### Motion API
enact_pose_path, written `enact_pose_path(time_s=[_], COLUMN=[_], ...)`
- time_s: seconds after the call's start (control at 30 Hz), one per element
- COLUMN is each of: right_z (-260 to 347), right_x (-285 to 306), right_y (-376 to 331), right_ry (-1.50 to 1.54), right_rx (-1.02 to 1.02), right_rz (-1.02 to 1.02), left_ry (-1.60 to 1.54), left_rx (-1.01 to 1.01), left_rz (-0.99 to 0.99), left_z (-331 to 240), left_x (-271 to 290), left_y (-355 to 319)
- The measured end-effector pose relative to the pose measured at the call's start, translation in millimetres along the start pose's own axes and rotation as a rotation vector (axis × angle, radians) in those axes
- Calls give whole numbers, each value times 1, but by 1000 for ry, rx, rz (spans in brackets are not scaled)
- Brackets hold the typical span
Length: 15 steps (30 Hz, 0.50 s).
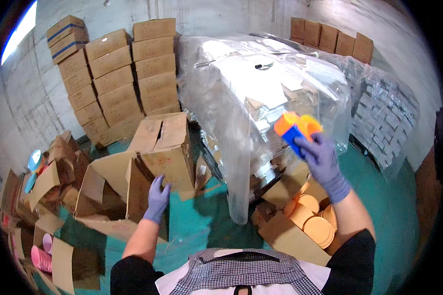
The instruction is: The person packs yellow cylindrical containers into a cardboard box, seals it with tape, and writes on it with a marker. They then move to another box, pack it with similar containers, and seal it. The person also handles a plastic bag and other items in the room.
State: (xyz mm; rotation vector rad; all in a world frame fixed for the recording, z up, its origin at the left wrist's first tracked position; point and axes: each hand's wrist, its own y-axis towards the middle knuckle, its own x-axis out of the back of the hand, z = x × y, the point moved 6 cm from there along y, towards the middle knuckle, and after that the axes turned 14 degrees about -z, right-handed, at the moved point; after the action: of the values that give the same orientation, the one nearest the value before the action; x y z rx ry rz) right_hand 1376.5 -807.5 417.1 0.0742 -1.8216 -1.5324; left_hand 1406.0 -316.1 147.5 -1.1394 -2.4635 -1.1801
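Observation:
My right hand [325,162], in a purple glove, is raised over the front right of the wrapped pallet. Its fingers close round a bundle of orange, blue and yellow pieces [296,132], blurred, so their exact kind cannot be made out. My left hand [157,196], gloved alike, holds nothing and has its fingers apart. It hovers by the right side of an open cardboard box [103,184], whose visible inside is mostly dark. Below my right forearm, another open carton [293,236] contains several round orange plastic discs or lids [317,231].
A pallet load under clear plastic film [238,162] stands ahead, papers and a marker [264,65] on top. Stacked cartons [155,64] line the back wall. A closed carton [167,157] adjoins the open box. Pink plastic items [42,259] sit in a lower-left carton.

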Motion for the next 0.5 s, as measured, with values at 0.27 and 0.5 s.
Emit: enact_pose_path(time_s=[0.27,0.5], right_z=[-134,-209], right_x=[-93,-152], right_y=[157,178], right_ry=[-193,-53], right_rx=[332,140], right_rz=[52,184], left_ry=[-473,-448], left_rx=[-456,-607], left_rz=[64,77], left_z=[-220,-301], left_x=[-146,-186], left_y=[142,244])
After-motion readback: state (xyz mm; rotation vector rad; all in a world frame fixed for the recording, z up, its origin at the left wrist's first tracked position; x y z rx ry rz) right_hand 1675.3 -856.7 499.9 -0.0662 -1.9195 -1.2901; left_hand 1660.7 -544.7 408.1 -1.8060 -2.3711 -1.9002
